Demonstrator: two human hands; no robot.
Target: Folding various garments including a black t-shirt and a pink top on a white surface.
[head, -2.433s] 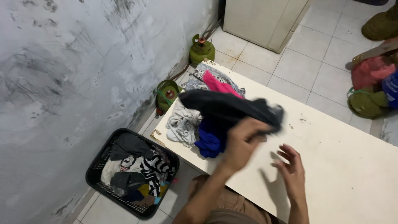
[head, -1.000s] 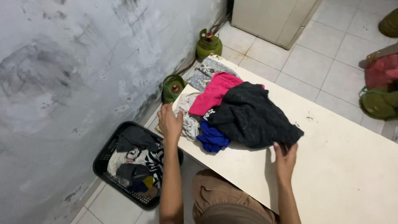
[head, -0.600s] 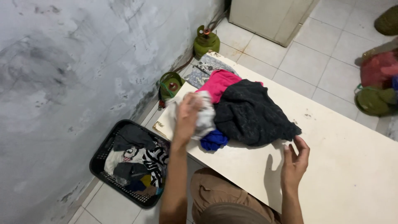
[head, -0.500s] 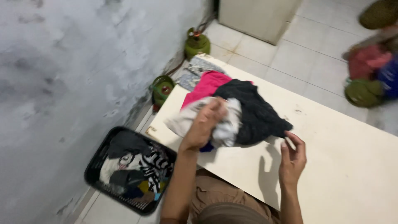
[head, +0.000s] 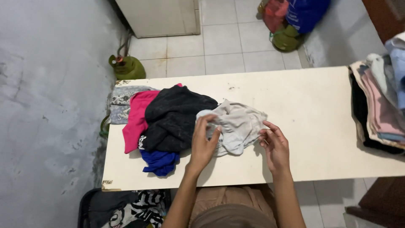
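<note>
A crumpled pale grey garment (head: 236, 126) lies near the middle of the cream surface (head: 312, 114), closer to the person's edge than to the far one. Its shape is bunched, so what kind of garment it is cannot be made out; its long axis runs roughly left to right along the surface, with one end tucked against the dark pile and the other reaching toward the right hand. The left hand (head: 203, 143) sits on the garment's left end, fingers (head: 206, 124) curled and pinched shut on a fold of the cloth. The right hand (head: 275, 145) meets the garment's right edge, its fingers bent together on the hem there, though how much cloth they hold is hard to see.

Just left of the garment, touching it, is a heap of clothes: a black garment (head: 175, 116) on top, a pink one (head: 137, 118) beneath it, a blue piece (head: 159, 161) poking out toward the near edge, and a grey patterned piece (head: 122, 99) at the far left end. What lies under the heap is hidden.

At the surface's right end a stack of folded clothes (head: 379, 101) is cut off by the frame. Below the near left corner a dark basket (head: 122, 209) of laundry is partly out of view. On the tiled floor beyond stand a green gas cylinder (head: 126, 66) and coloured bags (head: 291, 21).
</note>
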